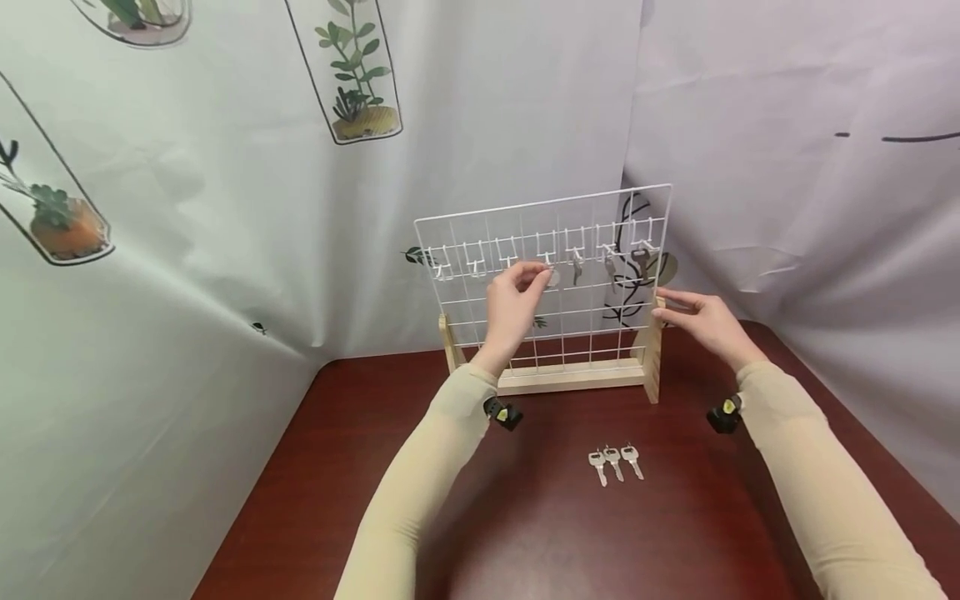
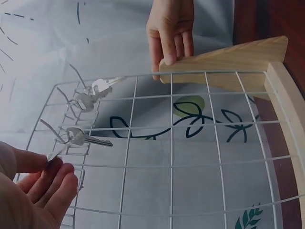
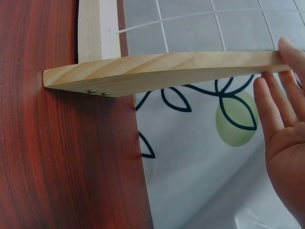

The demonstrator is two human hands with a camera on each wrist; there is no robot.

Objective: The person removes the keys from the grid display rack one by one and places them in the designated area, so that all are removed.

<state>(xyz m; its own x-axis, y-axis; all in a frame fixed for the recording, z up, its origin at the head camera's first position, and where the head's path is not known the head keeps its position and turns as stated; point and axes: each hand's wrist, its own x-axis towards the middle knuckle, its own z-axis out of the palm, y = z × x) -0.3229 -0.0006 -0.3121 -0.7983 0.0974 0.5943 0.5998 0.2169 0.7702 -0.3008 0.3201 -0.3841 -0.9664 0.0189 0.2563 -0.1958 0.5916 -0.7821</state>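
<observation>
My left hand (image 1: 513,304) is at the middle of a white wire grid rack (image 1: 540,202), its thumb and fingertips pinching a key (image 2: 61,149) beside a hook. Most of that key is hidden by the fingers or blurred by glare. Just right of it, in the head view, three keys hang from hooks: one key (image 1: 577,268), another (image 1: 611,268) and a third (image 1: 641,260). My right hand (image 1: 705,323) grips the upper tip of the rack's right wooden support (image 3: 157,67), thumb on one side and fingers on the other.
Three loose keys (image 1: 615,463) lie side by side on the dark red table (image 1: 540,533) in front of the rack. More hooks (image 1: 477,267) line the grid's left part. A printed white cloth (image 1: 525,108) hangs close behind the rack.
</observation>
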